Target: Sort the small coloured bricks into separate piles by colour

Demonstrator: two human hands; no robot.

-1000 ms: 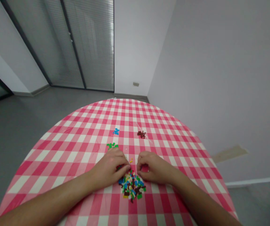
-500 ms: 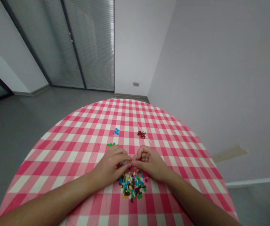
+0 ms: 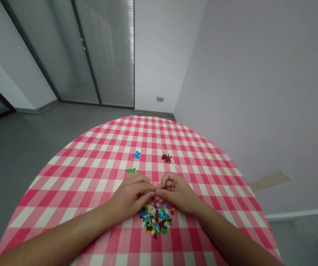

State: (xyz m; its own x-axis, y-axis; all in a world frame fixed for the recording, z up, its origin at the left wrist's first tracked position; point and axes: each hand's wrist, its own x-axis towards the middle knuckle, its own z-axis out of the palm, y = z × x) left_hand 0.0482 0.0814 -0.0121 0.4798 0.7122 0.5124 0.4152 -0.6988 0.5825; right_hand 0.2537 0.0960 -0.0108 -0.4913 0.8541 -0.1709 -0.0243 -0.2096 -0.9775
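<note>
My left hand (image 3: pixel 134 191) and my right hand (image 3: pixel 177 193) meet fingertip to fingertip over the near half of the table. Both are closed in a pinch on a tiny green building brick (image 3: pixel 155 191), mostly covered by the fingers. Just below them lies a pile of mixed small building bricks (image 3: pixel 156 218) in blue, green, red, white, yellow and dark brown. Part of its far side is hidden under my hands. Some green bricks (image 3: pixel 131 170) lie just beyond my left hand's knuckles.
Farther out are a small group of blue bricks (image 3: pixel 137 154) and a heap of dark brown bricks (image 3: pixel 167 158). A red-and-white checked tablecloth (image 3: pixel 92 166) covers the round table. A wall (image 3: pixel 244 92) rises close on the right, and glass doors (image 3: pixel 106 55) stand beyond.
My fingertips have shifted only slightly around the green brick, which shows a little more clearly now. The brick pile and sorted groups look the same.
</note>
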